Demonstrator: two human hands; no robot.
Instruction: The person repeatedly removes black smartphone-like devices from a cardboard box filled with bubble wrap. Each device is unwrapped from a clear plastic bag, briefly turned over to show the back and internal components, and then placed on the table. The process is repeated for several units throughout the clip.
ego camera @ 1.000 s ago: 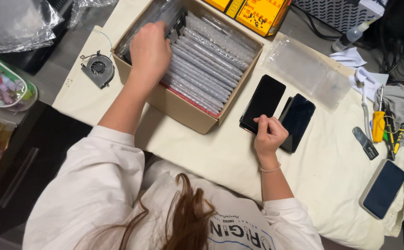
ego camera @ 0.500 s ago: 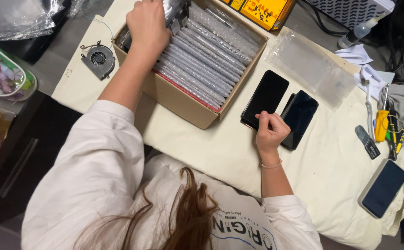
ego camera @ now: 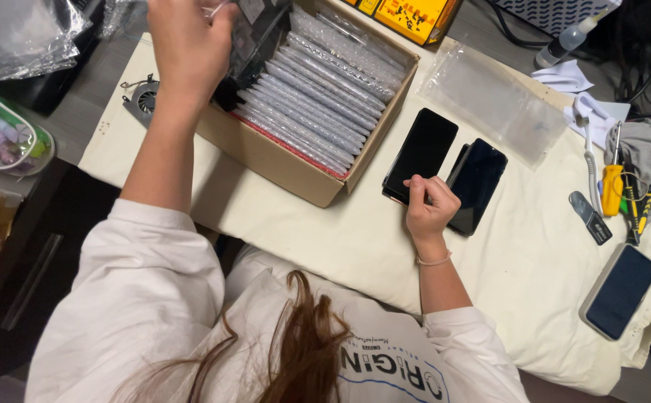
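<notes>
Cardboard forms the open box, the reference landmark in the head view; it rests on a cream cloth and is packed with a row of bubble-wrapped flat packs standing on edge. Left hand: raised over the far-left corner of the box, fingers closed around a dark bagged item (its exact kind cannot be told) drawn partly clear of the row. Right hand: placed just right of the box, fingers curled and fingertips pinched on the near edge of a black phone screen lying flat on the cloth. A second black phone lies just beside the first, farther from the box. An empty clear bag lies beyond both phones. A small round fan sits at the left of the box. Screwdrivers and a phone in a grey case lie well right of the box.
</notes>
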